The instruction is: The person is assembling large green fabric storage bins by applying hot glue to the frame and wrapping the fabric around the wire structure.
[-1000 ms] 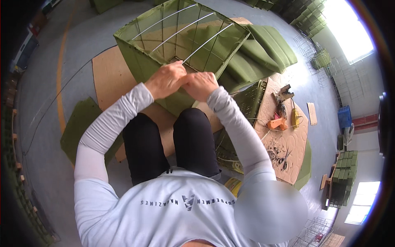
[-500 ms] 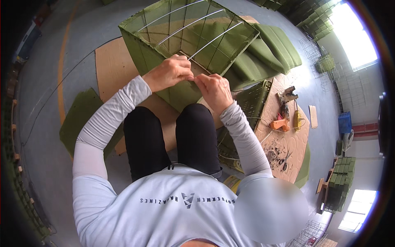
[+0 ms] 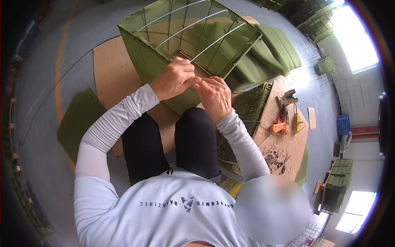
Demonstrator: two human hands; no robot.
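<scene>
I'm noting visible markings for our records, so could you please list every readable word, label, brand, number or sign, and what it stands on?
Pale shirt: one line of dark lettering flanking a dark emblem, upside down here; wording not copied.
Yellow object: partly hidden; any marking too small to read.
No other text is legible.

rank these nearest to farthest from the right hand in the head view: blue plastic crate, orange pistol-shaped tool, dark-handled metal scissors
1. Orange pistol-shaped tool, on the tan sheet right of the right hand
2. Dark-handled metal scissors, same sheet, lower in view
3. Blue plastic crate, far right
</scene>
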